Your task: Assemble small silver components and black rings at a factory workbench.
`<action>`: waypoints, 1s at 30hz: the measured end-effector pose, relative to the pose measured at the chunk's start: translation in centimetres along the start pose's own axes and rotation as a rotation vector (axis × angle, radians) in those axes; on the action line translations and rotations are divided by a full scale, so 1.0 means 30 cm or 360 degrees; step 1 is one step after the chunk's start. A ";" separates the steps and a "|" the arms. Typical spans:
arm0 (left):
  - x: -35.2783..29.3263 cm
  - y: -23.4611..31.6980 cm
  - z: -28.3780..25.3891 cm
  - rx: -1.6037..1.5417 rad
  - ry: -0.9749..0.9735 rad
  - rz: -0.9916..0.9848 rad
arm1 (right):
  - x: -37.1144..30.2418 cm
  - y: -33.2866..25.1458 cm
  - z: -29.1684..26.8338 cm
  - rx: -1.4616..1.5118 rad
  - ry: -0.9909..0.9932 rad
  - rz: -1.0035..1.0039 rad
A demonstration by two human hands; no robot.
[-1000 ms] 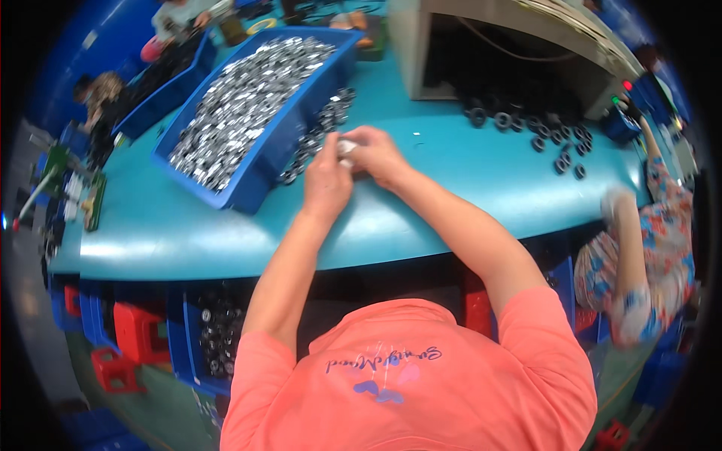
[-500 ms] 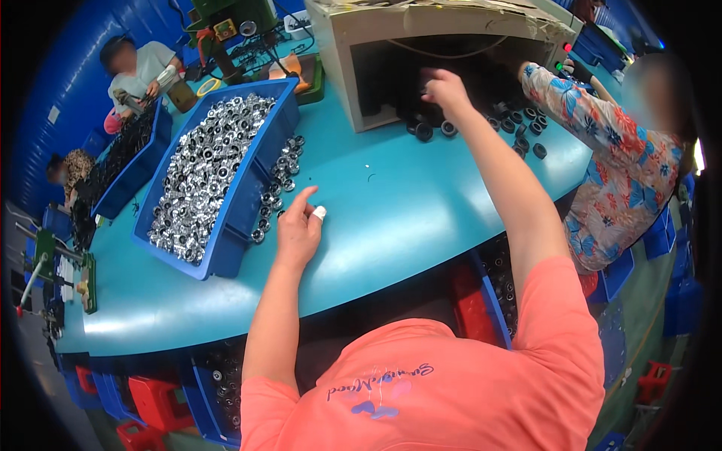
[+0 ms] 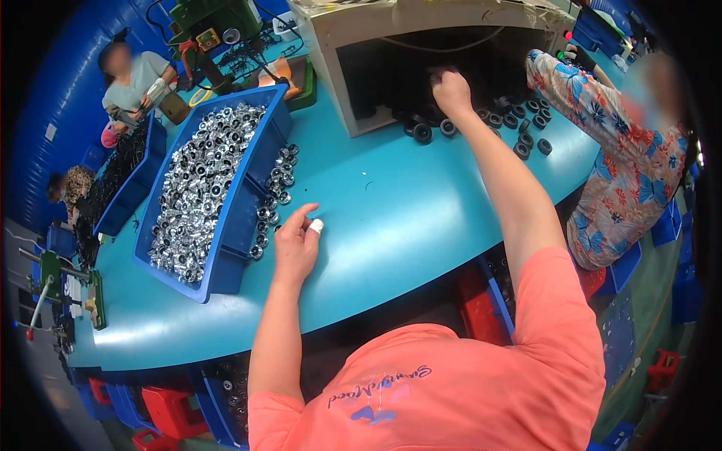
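Observation:
My left hand (image 3: 296,249) hovers over or rests on the turquoise table, fingers apart and nothing in them; one digit has a white wrap (image 3: 317,225). Beside it, a blue bin (image 3: 235,225) is heaped with shiny silver round parts with dark centres (image 3: 210,161). A row of loose silver parts (image 3: 280,180) lies along the bin's right side. My right hand (image 3: 453,93) reaches into the dark opening of a whitish box (image 3: 342,90), its fingers curled in. What they hold, if anything, is hidden. Black rings (image 3: 423,134) lie below that hand at the opening.
At right, a person in a flowered top (image 3: 624,165) reaches toward the same box. A green machine (image 3: 203,37) stands behind the bin. Another blue bin (image 3: 131,180) with black parts is at far left, near a seated person (image 3: 135,79). Red stools (image 3: 173,412) stand below the table.
My right hand's fingers have curled in more at the box opening. My left hand stays nearly in place. The whole view has shifted slightly.

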State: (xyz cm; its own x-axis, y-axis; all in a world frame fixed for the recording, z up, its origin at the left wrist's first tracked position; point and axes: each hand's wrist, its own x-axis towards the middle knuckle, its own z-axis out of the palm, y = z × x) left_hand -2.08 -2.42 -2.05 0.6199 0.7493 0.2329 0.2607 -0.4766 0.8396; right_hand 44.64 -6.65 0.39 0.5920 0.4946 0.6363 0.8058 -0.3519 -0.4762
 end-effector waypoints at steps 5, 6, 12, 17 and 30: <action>-0.001 -0.016 0.002 0.0008 0.0018 0.0039 | 0.000 -0.116 0.006 -0.0529 -0.0228 -0.0311; 0.003 -0.017 0.004 0.0006 0.0012 0.0035 | 0.005 -0.130 0.016 -0.0531 -0.0351 -0.0363; 0.004 -0.009 0.008 0.0087 0.0029 0.0067 | 0.033 -0.183 0.088 -0.0474 -0.0270 -0.0347; 0.018 -0.002 0.006 0.0235 0.0003 0.0162 | 0.007 -0.280 0.139 0.0033 -0.0190 -0.0659; 0.061 0.016 -0.015 0.0156 -0.0039 0.0060 | 0.395 -0.378 0.642 -0.0255 -0.0529 -0.0624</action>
State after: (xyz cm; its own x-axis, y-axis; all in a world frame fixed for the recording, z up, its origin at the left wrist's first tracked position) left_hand -1.16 -1.08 -0.99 0.6481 0.7191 0.2507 0.3069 -0.5479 0.7782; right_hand 42.29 18.50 1.65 0.2317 0.8289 0.5092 0.9728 -0.1944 -0.1262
